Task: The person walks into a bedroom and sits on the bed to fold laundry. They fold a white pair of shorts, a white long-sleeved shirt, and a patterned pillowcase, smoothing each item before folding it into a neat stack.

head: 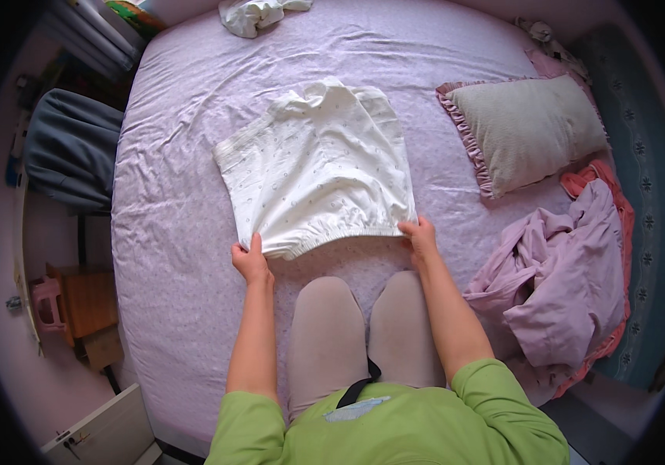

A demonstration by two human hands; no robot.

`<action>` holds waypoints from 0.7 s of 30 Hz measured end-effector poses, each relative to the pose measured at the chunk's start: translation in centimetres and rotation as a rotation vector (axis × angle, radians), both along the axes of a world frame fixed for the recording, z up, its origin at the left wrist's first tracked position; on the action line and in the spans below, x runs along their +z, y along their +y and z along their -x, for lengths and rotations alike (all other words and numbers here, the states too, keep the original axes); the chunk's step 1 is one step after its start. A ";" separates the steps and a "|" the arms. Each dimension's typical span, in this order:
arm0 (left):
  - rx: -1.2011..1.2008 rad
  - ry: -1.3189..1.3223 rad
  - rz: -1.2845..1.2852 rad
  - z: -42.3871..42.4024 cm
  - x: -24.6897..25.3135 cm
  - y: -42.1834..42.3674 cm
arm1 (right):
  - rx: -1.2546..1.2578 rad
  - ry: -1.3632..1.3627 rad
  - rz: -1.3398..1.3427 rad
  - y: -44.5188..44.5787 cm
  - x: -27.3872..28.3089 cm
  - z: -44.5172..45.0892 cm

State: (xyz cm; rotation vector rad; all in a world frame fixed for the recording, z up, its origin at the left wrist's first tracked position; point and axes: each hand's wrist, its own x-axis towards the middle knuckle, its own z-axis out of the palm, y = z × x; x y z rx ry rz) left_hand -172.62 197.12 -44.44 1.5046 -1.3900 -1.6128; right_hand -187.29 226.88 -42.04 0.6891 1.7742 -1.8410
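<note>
White patterned shorts [326, 163] lie spread on the bed in front of my knees, with the gathered elastic waistband towards me. The legs point away, and their cloth is somewhat rumpled near the far edge. My left hand [250, 261] pinches the left end of the waistband between thumb and fingers. At the right end, my right hand [419, 235] grips the same waistband. Between the two hands the band bows in a loose curve.
The bed has a pale purple sheet [169, 279]. To the right are a frilled pillow [530, 131] and a heaped lilac quilt [570, 290]. A crumpled white cloth [257, 14] lies at the far edge. A dark-draped chair [71, 151] stands left of the bed.
</note>
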 end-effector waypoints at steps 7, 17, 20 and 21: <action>0.014 -0.349 0.396 -3.4 -0.4 1.8 | 0.194 -0.123 -0.120 2.3 -1.7 0.4; -1.251 0.091 0.659 4.4 5.0 15.6 | 0.254 0.332 -0.243 -4.5 -1.3 18.4; -1.346 0.004 0.756 5.9 3.8 20.0 | 0.324 0.594 -0.297 -8.4 -0.7 21.6; -1.343 -0.044 0.781 6.3 3.1 20.6 | 0.415 0.616 -0.384 -9.2 -0.7 22.6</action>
